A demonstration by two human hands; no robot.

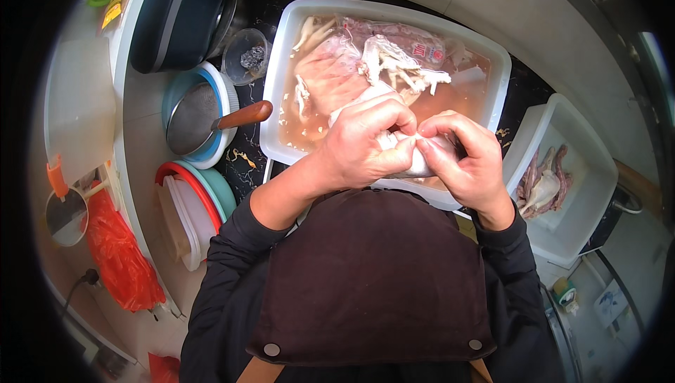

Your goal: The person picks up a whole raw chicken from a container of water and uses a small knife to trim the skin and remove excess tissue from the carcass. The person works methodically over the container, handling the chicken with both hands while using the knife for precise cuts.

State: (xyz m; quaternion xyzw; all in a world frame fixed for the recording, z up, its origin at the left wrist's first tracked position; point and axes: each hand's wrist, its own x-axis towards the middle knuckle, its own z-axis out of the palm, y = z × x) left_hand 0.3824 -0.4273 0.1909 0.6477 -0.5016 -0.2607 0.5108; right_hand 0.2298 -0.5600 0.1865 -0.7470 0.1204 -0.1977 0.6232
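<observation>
Both my hands are over a white plastic tub [387,9] of cloudy pinkish water. My left hand [364,140] pinches a pale, wet piece of poultry [419,165] between thumb and forefinger. Opposite it, my right hand [466,156] pinches the same piece, the fingertips almost meeting. My fingers hide much of it, so which part it is stays unclear. Beyond my hands, pale poultry feet [393,61] stick out of the water. A pinkish plucked carcass [335,69] lies to their left, and a clear plastic package of meat [393,35] bearing print lies behind.
On the right, a second white tub [575,193] holds long dark-pink pieces and a pale poultry piece [543,190]. To the left, a wooden-handled mesh strainer [195,119] rests on stacked basins. A clear cup [245,56] with a steel scourer and a dark container [179,21] stand behind.
</observation>
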